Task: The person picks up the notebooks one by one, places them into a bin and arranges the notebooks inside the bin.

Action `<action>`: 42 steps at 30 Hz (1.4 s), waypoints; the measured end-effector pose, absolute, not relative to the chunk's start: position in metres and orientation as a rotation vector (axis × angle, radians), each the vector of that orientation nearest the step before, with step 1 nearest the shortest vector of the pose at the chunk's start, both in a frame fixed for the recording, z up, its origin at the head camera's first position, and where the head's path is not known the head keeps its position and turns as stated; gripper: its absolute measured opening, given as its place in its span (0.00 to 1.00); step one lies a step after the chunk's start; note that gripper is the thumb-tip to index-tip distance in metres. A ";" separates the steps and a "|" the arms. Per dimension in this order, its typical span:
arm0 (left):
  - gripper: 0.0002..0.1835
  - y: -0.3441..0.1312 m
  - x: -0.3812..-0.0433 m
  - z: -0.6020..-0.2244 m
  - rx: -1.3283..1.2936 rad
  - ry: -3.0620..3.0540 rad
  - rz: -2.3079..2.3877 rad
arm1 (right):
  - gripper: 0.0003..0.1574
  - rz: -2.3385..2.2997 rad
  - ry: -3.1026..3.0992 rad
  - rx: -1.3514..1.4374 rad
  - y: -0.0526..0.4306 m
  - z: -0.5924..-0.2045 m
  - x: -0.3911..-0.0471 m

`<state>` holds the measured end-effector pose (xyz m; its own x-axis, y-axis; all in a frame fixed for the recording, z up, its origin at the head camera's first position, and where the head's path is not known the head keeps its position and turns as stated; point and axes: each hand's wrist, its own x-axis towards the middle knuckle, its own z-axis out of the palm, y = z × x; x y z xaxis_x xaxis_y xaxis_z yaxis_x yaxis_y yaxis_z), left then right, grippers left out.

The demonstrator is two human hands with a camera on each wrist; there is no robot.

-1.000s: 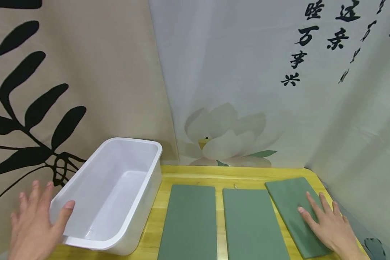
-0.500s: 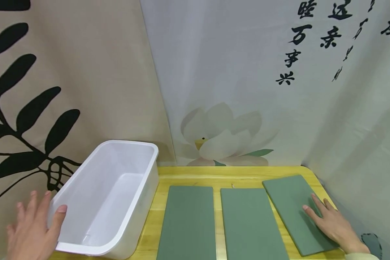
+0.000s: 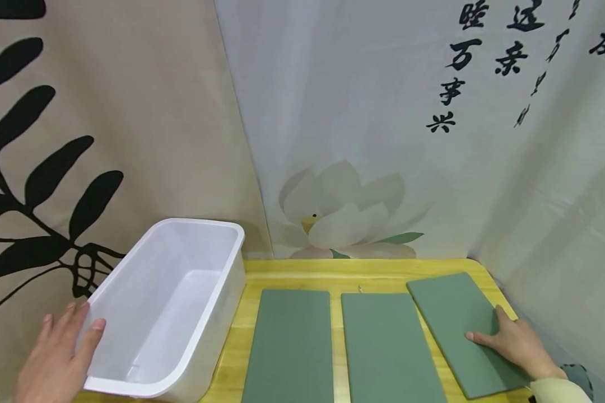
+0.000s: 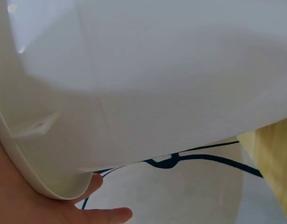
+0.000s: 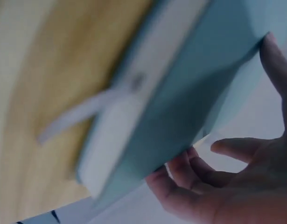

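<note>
Head view shows the two hands well apart, one at each side of the worktop (image 3: 335,284). The left hand (image 3: 60,355) lies along the near left side of a white bin (image 3: 209,330), its fingers extended and its thumb reaching across the rim. From the left wrist, that hand sits against the outside of the rim, two straight fingers showing past the corner. The bin stands just to the right of this hand, its mouth facing up, with bare white plastic visible inside.

The right hand (image 3: 519,341) grips the outer green book (image 3: 456,330): the thumb lies on the cover and the other fingers bend over the edge farthest from the left hand. This book lies directly under and to the left of the right hand, set at an angle, its far end slanting toward the other books. From the right wrist, fingertips meet the lower edge of the cover; pale page edges (image 5: 129,107) show there, and a light ribbon (image 5: 87,109) hangs out of them, somewhat blurred.

Between the hands lie two more green books, flat and side by side: the left book (image 3: 289,347) nearer the bin, the middle book (image 3: 390,347) nearer the right hand. A pale sleeve (image 3: 559,390) covers the right wrist. Beyond both hands hangs a cloth backdrop (image 3: 363,112) printed with dark leaves, a pale flower and black characters.
</note>
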<state>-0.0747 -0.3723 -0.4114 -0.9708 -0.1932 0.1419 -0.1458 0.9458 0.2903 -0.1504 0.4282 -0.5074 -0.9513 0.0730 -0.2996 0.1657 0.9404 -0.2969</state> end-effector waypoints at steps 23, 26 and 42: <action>0.43 -0.379 -0.072 -0.414 0.355 -3.097 -0.428 | 0.81 -0.642 2.680 0.225 0.430 -0.509 -0.147; 0.43 -0.377 -0.073 -0.413 0.342 -3.072 -0.413 | 0.78 -0.645 2.664 0.217 0.428 -0.508 -0.144; 0.40 -0.370 -0.072 -0.404 0.261 -2.996 -0.422 | 0.61 -1.083 2.469 0.152 0.472 -0.492 -0.125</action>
<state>-0.0721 -0.3704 -0.4037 -0.9798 -0.1834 0.0792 -0.1544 0.9468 0.2825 -0.1249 0.4721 -0.4924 -0.8984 -0.0733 -0.4331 0.2691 0.6875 -0.6745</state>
